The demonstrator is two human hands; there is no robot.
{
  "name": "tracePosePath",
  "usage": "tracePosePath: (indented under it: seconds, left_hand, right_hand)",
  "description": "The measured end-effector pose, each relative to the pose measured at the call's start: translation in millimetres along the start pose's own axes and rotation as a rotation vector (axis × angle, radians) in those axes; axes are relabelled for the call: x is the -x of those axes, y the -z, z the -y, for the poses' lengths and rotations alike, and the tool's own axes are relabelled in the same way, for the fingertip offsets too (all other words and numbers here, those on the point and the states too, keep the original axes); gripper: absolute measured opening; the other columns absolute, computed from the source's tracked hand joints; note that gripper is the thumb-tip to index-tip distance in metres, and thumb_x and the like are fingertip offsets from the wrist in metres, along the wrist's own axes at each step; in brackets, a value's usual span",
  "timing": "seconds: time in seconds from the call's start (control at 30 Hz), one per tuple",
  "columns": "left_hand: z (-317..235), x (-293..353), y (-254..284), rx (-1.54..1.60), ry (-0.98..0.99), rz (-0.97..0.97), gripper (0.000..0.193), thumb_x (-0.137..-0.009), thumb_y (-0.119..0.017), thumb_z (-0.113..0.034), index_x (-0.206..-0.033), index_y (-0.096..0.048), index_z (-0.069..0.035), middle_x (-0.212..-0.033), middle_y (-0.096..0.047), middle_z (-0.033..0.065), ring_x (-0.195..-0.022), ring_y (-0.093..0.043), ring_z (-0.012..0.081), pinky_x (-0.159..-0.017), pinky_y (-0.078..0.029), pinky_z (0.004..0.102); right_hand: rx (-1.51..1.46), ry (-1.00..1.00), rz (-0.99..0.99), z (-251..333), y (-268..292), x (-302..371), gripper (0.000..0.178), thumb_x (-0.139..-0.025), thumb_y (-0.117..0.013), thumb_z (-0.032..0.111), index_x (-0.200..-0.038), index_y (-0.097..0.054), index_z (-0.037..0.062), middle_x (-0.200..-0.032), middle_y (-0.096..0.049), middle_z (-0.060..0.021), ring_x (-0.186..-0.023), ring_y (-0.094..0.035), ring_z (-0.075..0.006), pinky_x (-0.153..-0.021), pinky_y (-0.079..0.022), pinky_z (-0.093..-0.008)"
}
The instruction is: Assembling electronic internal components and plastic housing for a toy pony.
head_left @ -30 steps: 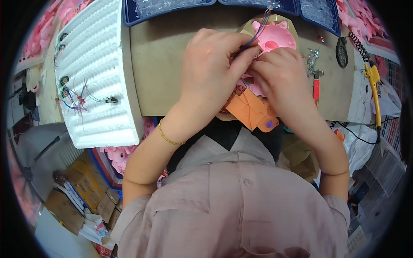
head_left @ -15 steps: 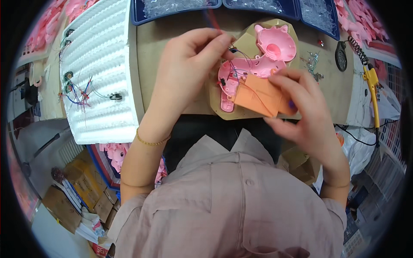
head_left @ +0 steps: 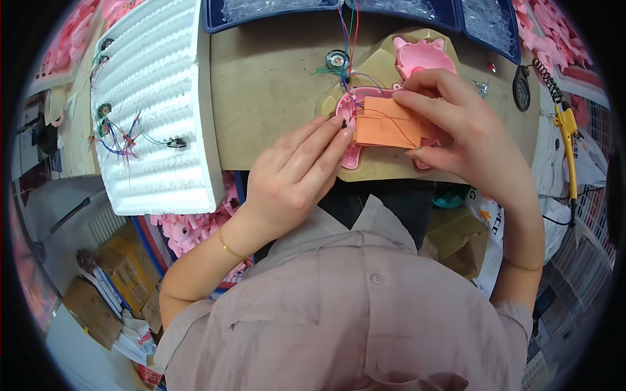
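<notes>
My right hand grips a flat orange block, thumb at its near edge and fingers at its far edge. The block lies over the body of a pink animal-shaped plastic shell half, hiding much of it. My left hand has its fingertips pressed together at a small black part at the shell's left edge. Thin red and blue wires run from the shell past a small round speaker on the table. Beneath the shell is a tan shaped holder.
A white ribbed foam tray with several wired speakers stands at left. Blue bins of clear plastic pieces line the back. At right are small screws, a black oval piece and a yellow tool on a coiled cord.
My left hand has come down from the wires to the shell's left edge. The orange block has been turned level over the shell, and the speaker now lies on the table.
</notes>
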State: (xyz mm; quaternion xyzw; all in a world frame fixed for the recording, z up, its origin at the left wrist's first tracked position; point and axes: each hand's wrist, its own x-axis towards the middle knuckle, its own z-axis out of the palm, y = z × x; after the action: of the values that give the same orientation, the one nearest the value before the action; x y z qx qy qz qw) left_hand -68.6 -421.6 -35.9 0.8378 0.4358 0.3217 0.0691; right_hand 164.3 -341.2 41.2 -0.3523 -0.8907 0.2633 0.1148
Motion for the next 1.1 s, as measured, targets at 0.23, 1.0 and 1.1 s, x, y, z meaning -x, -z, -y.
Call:
tracePosePath:
  seconds: [0.23, 1.0, 1.1]
  left_hand:
    - [-3.7, -0.4, 0.5, -0.143, -0.047, 0.087, 0.044, -0.071, -0.062, -0.009, -0.114, -0.061, -0.001, -0.119, -0.059, 0.0105, -0.105, -0.060, 0.0217, -0.084, -0.048, 0.0320]
    - [-13.5, -69.2, -3.2, -0.041, -0.062, 0.209, 0.037, -0.076, -0.068, -0.022, -0.111, -0.065, -0.009, -0.118, -0.062, -0.0008, -0.111, -0.053, 0.0233, -0.090, -0.040, 0.0359]
    - [-18.6, -67.2, -4.5, -0.102, -0.086, 0.181, 0.037, -0.077, -0.069, -0.022, -0.111, -0.065, -0.008, -0.117, -0.062, -0.0002, -0.111, -0.054, 0.0211, -0.090, -0.040, 0.0358]
  right_hand:
    - [0.037, -0.021, 0.023, -2.9, -4.0, 5.8, 0.060, -0.056, -0.073, 0.000, -0.114, -0.059, 0.0010, -0.111, -0.055, -0.0125, -0.101, -0.057, -0.0289, -0.085, -0.048, -0.0359]
    - [0.361, -0.065, -0.151, -7.5, -7.8, 29.7, 0.045, -0.064, -0.076, 0.023, -0.102, -0.064, 0.0015, -0.087, -0.056, -0.0075, -0.083, -0.053, -0.0257, -0.072, -0.042, -0.0358]
    - [0.411, 0.002, -0.258, -10.1, -13.3, 31.6, 0.042, -0.064, -0.075, 0.024, -0.097, -0.064, 0.0004, -0.085, -0.056, -0.0074, -0.080, -0.053, -0.0241, -0.070, -0.042, -0.0356]
